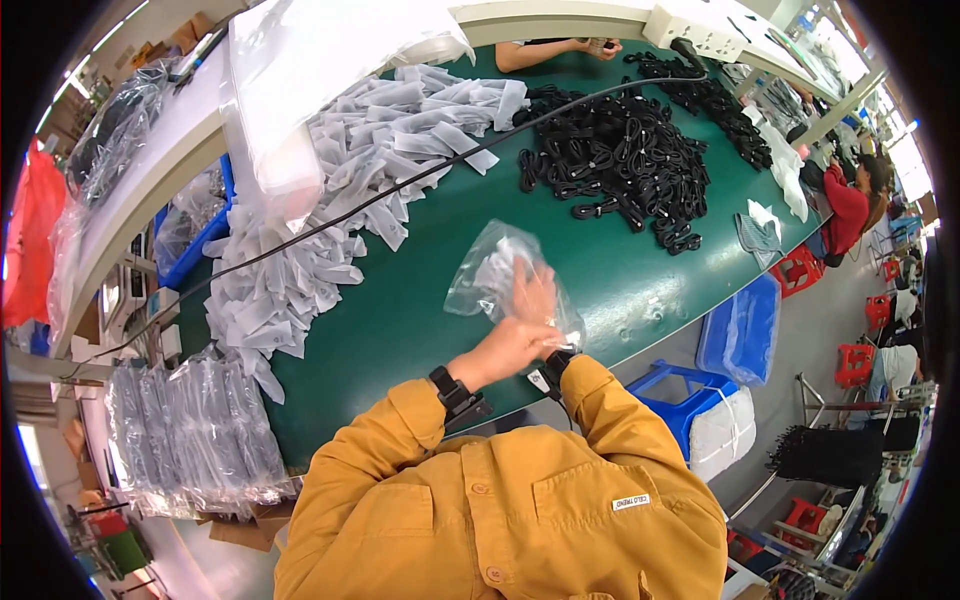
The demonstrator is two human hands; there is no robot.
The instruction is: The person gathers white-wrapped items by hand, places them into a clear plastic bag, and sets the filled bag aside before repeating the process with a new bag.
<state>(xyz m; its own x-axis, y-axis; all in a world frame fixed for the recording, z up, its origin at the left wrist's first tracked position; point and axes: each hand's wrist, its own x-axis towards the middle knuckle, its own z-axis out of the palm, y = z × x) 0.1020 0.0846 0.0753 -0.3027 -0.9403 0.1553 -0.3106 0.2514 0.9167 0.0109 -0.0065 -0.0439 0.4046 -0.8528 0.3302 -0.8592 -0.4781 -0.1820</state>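
A large clear plastic bag (467, 287) lies over the green tabletop in front of me, with something whitish and crumpled inside its far end that I cannot make out. My right hand (537, 293) appears to be inside the bag, its fingers stretched out toward the whitish contents. Across the right wrist, my left hand (503, 350) has its fingers closed on the bag's near edge. Both wrists wear dark bands. To the left spreads a big heap of frosted plastic pouches (390, 140); beyond the hands sits a pile of coiled black cables (625, 150).
A black cord (400, 185) crosses above the table below a white shelf (340, 40). Stacked clear-wrapped packs (195, 425) stand at the left. Right of the table are a blue bin (738, 330) and a blue stool (665, 390). Another person's arm (545, 53) rests at the far edge.
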